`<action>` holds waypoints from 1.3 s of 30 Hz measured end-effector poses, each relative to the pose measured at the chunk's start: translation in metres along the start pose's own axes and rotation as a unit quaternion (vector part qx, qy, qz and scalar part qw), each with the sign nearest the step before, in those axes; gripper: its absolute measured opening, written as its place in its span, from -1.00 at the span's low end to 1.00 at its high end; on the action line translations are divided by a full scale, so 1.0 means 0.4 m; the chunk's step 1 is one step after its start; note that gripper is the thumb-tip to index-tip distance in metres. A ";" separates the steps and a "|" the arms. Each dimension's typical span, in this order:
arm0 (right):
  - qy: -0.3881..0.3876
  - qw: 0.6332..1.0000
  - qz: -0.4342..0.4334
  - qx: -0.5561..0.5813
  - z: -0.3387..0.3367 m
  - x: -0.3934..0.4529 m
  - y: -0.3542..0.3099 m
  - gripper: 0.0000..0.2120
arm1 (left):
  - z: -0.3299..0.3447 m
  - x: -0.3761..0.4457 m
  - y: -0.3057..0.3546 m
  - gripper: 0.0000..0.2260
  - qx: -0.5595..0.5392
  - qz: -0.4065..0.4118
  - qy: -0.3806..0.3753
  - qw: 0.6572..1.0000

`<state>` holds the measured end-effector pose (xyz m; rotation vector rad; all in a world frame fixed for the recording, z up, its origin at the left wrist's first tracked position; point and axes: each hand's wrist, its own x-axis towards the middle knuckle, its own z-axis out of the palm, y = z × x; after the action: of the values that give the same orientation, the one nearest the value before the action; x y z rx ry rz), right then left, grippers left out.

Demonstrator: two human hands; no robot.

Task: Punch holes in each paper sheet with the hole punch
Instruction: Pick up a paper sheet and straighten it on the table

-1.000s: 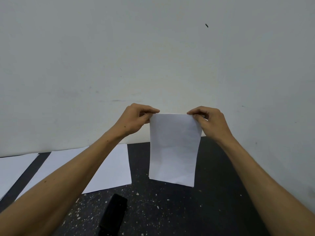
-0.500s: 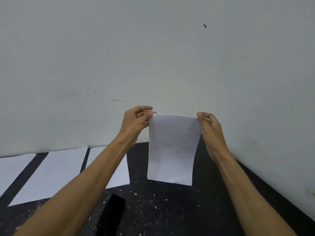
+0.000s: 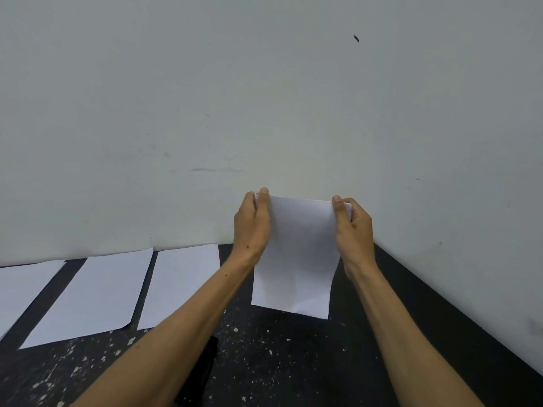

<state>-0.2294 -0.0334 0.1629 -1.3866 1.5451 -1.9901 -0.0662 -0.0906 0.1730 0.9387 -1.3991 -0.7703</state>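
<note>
A white paper sheet (image 3: pixel 296 259) hangs upright in front of the wall, its lower edge just above the dark table (image 3: pixel 279 362). My left hand (image 3: pixel 252 227) grips its upper left edge, thumb on the front. My right hand (image 3: pixel 352 227) grips the upper right edge the same way. The black hole punch (image 3: pixel 202 374) lies on the table below my left forearm, partly hidden by it.
Three more white sheets lie flat on the table along the wall: one (image 3: pixel 182 283) just left of my left arm, one (image 3: pixel 91 298) further left, one (image 3: pixel 23 289) at the left edge. A pale wall (image 3: pixel 264 113) closes the back and right.
Both hands turned from pinching the sheet's top corners from above to gripping its sides with thumbs in front. The view shifted, so a third sheet on the left shows fully.
</note>
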 end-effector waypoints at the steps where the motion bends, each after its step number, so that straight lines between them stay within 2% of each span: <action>1: 0.010 1.000 0.005 0.001 0.005 -0.002 -0.001 -0.55 | 0.012 -0.009 -0.002 -0.64 0.014 0.005 0.013 1.000; 5: 0.097 0.995 0.025 -0.013 0.036 -0.013 -0.009 -0.60 | 0.059 -0.031 0.013 -0.62 -0.004 -0.001 0.092 0.996; 9: 0.190 0.980 0.040 -0.043 0.070 -0.020 -0.023 -0.57 | 0.098 -0.043 0.038 -0.65 -0.028 -0.053 0.169 0.984; 13: 0.223 0.971 0.051 -0.069 0.083 -0.012 -0.028 -0.57 | 0.105 -0.038 0.058 -0.66 -0.037 -0.081 0.225 0.970; 19: 0.225 0.969 0.056 -0.082 0.084 -0.016 -0.019 -0.55 | 0.099 -0.031 0.058 -0.63 -0.029 -0.069 0.238 0.968; 28: 0.210 0.975 0.074 -0.023 0.048 -0.004 -0.035 -0.43 | 0.079 -0.029 0.058 -0.49 -0.087 -0.083 0.217 0.969; 35: 0.194 0.978 0.079 0.015 0.041 0.016 -0.035 -0.43 | 0.063 -0.064 -0.018 -0.46 -0.011 -0.003 0.166 0.986; 39: 0.140 0.988 0.043 0.054 0.039 0.003 -0.031 -0.44 | 0.060 -0.071 -0.051 -0.48 -0.009 0.006 0.171 0.985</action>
<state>-0.2135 -0.0387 0.1738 -1.0161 1.5502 -2.2528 -0.0895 -0.0767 0.1407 0.9954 -1.0947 -0.5781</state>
